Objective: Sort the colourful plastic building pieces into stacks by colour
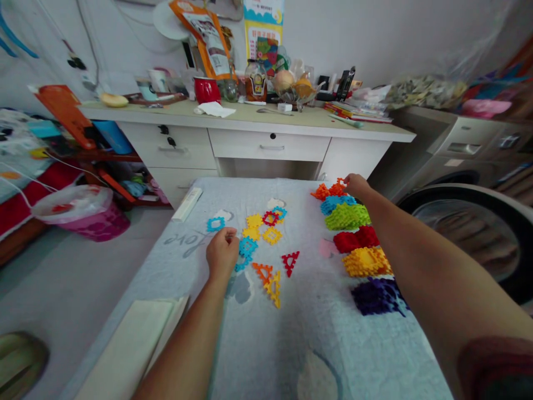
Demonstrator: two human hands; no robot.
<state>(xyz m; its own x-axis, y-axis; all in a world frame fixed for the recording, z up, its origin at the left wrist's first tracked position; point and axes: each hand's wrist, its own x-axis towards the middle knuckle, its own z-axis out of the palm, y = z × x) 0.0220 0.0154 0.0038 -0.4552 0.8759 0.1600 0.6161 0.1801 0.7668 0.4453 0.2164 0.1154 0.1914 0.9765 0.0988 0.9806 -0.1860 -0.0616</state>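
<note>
My left hand rests on the cloth with its fingers curled, right beside the blue square plastic interlocking pieces; what it holds, if anything, is hidden. My right hand reaches to the far right corner, its fingertips closed on an orange interlocking piece at the orange pile. Below that pile lie blue, green, red, yellow and dark purple piles. Mid-table are yellow squares, a red square and triangles in red, orange and yellow.
A lone blue square and a long white box lie left on the cloth-covered table. Behind stands a cluttered desk with drawers. A washing machine with its door open is close on the right; a pink bin is left.
</note>
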